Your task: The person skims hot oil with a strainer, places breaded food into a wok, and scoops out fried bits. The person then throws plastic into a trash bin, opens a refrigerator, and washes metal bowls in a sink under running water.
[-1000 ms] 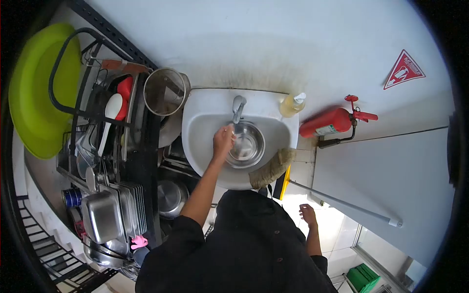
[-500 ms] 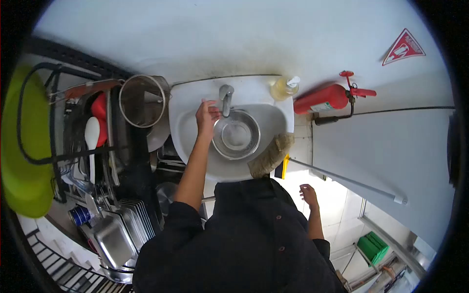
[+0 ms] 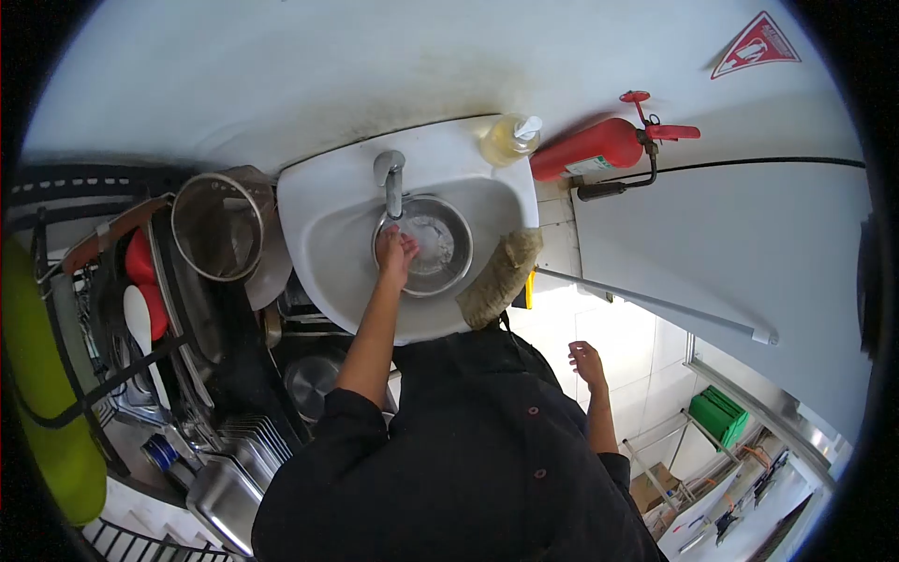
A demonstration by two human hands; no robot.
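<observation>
Just below the tap [image 3: 393, 183], my left hand [image 3: 397, 255] reaches over the left side of a round steel bowl [image 3: 459, 253]. Its fingers are extended and hold nothing; whether they touch the water I cannot tell. The bowl sits in a white washbasin [image 3: 323, 244] and has rippled, frothy-looking water in it. My right hand [image 3: 586, 363] hangs beside my body over the tiled floor, its fingers loosely bent and apart, with nothing in them. A worn brownish cloth [image 3: 501, 279] drapes over the basin's front right rim.
A soap dispenser [image 3: 511, 140] stands on the basin's back right corner. Right of it are a red fire extinguisher [image 3: 599, 148] and a squeegee pole [image 3: 655, 302]. On the left, a rack holds a large strainer [image 3: 217, 228], utensils and steel pans [image 3: 229, 501].
My left hand has gone from beside the tap down over the bowl's left side. The camera view has turned and shifted slightly. My right hand stays at my side.
</observation>
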